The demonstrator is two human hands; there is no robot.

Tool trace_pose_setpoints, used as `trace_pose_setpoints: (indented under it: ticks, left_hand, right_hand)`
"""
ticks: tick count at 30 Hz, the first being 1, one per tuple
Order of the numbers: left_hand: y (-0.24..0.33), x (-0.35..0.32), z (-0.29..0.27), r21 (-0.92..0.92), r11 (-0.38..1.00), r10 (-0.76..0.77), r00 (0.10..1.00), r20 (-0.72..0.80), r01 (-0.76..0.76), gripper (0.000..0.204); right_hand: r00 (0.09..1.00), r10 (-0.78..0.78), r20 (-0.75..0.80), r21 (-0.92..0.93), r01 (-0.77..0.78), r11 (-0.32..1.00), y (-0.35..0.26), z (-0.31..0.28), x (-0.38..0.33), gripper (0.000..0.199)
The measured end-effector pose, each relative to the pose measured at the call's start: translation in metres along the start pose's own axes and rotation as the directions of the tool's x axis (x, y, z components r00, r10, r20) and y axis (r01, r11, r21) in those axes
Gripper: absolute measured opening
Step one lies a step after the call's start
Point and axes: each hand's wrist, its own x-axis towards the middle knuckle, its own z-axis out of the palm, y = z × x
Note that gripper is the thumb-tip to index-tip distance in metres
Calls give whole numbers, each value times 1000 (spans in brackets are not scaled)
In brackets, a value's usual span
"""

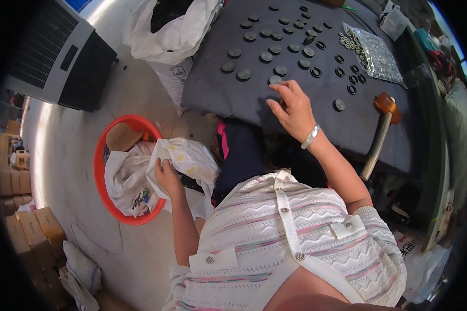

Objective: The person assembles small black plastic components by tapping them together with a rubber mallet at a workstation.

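Note:
My right hand [294, 111], with a silver bangle at the wrist, is over the near edge of a dark cloth-covered table [223, 96]. Its thumb and index finger are apart, and nothing shows between them. Just beyond the index fingertip lies a grey round disc [275, 79]; whether they touch I cannot tell. Several similar discs, such as a grey disc [243, 75], are spread over the cloth. Black rings [339, 71] lie to their right. Down at the left, my left hand [167, 177] grips a white plastic bag [184, 155] above a red basin [99, 176].
A hammer [379, 137] with an amber head lies at the table's right side. Behind it is a clear bag [379, 54] of small metal parts. A white sack [171, 57] stands against the table's left edge. A grey air cooler [62, 57] and cardboard boxes [36, 233] are further left.

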Motion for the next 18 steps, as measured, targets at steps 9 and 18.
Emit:
trace_pose_setpoints:
  ticks: [9, 18]
  left_hand:
    - [189, -53, 120, -102, 522, 817, 462, 345, -847, 27]
    - [214, -20, 221, 253, 222, 671, 336, 661, -942, 29]
  right_hand:
    - [986, 132, 99, -464, -71, 883, 31, 21, 37, 12]
    - [968, 238, 82, -358, -194, 913, 38, 3, 34, 22]
